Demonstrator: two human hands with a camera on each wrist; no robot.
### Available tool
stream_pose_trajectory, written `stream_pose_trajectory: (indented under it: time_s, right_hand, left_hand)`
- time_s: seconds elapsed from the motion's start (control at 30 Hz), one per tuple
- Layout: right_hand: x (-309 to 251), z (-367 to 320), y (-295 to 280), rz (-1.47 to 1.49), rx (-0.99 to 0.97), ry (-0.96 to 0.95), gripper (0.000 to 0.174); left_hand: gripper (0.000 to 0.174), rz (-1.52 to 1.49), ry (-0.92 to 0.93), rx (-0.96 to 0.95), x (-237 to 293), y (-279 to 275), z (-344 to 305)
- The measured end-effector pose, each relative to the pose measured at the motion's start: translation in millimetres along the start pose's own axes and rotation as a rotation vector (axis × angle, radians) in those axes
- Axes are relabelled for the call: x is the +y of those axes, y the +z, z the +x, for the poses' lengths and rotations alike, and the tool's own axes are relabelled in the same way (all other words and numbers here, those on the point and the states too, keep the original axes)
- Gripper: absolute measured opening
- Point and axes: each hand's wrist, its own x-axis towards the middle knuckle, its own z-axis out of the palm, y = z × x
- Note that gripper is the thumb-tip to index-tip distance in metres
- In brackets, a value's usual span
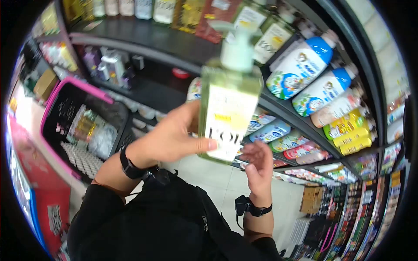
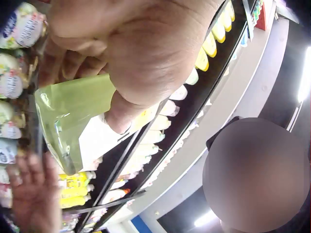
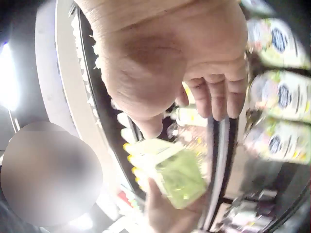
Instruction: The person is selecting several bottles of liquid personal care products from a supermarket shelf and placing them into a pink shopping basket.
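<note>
My left hand (image 1: pixel 172 132) grips a green pump bottle (image 1: pixel 228 113) with a white label and pale pump top, its thumb across the label's lower corner. In the left wrist view the bottle's green base (image 2: pixel 73 121) shows below the left hand (image 2: pixel 141 53), fingers behind it. Beside the bottle's lower right, my right hand (image 1: pixel 257 167) holds nothing, fingers loosely bent. The right wrist view has the right hand (image 3: pixel 170 63) near the bottle (image 3: pixel 177 174), apart from it.
Black shelves (image 1: pixel 165 45) hold rows of bottles, including blue-and-white bottles (image 1: pixel 300 65) and yellow bottles (image 1: pixel 355 139) on the right. A pink-rimmed black basket (image 1: pixel 48 113) with packages inside stands at the left. Tiled floor (image 1: pixel 209 176) shows below the hands.
</note>
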Motion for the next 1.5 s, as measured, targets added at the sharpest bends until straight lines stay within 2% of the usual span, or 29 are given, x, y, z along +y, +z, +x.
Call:
stream_pose_trajectory:
  time_s: [0.07,0.1,0.13,0.2,0.23,0.37,0.47,0.5,0.6,0.7,0.73,0.77,0.8,0.87,0.93,1.03,1.13,1.17,1.2,1.27,1.3,1.4,1.43,1.5]
  right_hand:
    - [-10,17,26,0.147,-0.13,-0.037,0.099]
    - [-15,21,41,0.197,-0.166,-0.007,0.108]
    - [-9,23,55,0.201,-0.18,-0.033,0.101]
    - [1,16,70,0.214,-0.279,0.189,0.091]
    - [6,10,84,0.291,-0.242,0.229,0.083]
    - [25,5,125,0.361,-0.396,0.229,0.09]
    - [22,2,150,0.262,-0.446,0.187,0.09]
    - [16,3,158,0.238,-0.462,0.186,0.089]
    - [8,7,184,0.15,-0.44,0.111,0.088]
    - [-6,13,232,0.109,-0.401,0.057,0.089]
    - [-1,16,252,0.09,-0.4,-0.076,0.09]
    - [-3,16,276,0.129,-0.392,-0.101,0.091]
    - [-4,13,301,0.166,-0.378,-0.122,0.093]
    - [12,9,343,0.19,-0.341,-0.129,0.103]
    - [10,-5,401,0.245,-0.178,-0.033,0.104]
    - [18,-6,449,0.096,-0.351,0.035,0.09]
    - [29,-5,487,-0.018,-0.551,0.048,0.078]
    - [31,-8,497,-0.035,-0.555,0.104,0.076]
    - [39,-11,501,-0.093,-0.538,0.188,0.076]
    - [60,-12,510,-0.128,-0.538,0.216,0.075]
    - [63,-15,518,-0.082,-0.483,0.288,0.072]
    - [69,-15,532,-0.266,-0.562,0.148,0.071]
    - [78,-21,534,-0.238,-0.526,0.207,0.072]
    - [80,-22,537,-0.417,-0.556,0.188,0.072]
  left_hand:
    - [0.066,0.127,-0.076,0.038,-30,4,-37]
    - [0.069,0.341,-0.103,0.096,-42,8,-55]
    - [0.069,0.481,-0.16,0.116,-42,13,-71]
    - [0.069,0.715,-0.245,0.14,-42,20,-102]
    - [0.069,0.746,-0.289,0.176,-37,20,-115]
    - [0.067,0.754,-0.506,0.171,-7,5,-157]
    - [0.067,0.885,-0.101,0.301,-6,-22,-188]
    - [0.066,0.777,-0.124,0.311,9,-31,-194]
    - [0.064,0.628,0.025,0.325,44,-64,-210]
    - [0.06,0.608,0.156,0.266,74,-102,-229]
    - [0.059,0.606,0.202,0.233,80,-120,-237]
    - [0.057,0.557,0.256,0.211,77,-137,-247]
    - [0.055,0.533,0.213,0.196,81,-153,-260]
    - [0.053,0.507,0.243,0.129,81,-196,-289]
    - [0.055,0.404,0.13,0.123,83,-238,-320]
    - [0.062,0.325,0.092,0.162,93,-285,-350]
    - [0.062,0.458,0.241,0.261,109,-307,-354]
    - [0.065,0.646,0.347,0.291,107,-318,-352]
    - [0.062,0.771,0.324,0.244,110,-326,-351]
    - [0.055,0.863,0.17,0.057,105,-340,-355]
    - [0.049,0.899,0.142,0.049,104,-343,-356]
    - [0.051,0.953,0.14,-0.063,103,-357,-359]
    - [0.051,1.003,0.114,-0.106,102,-361,-358]
    - [0.052,1.091,0.053,-0.185,98,-362,-357]
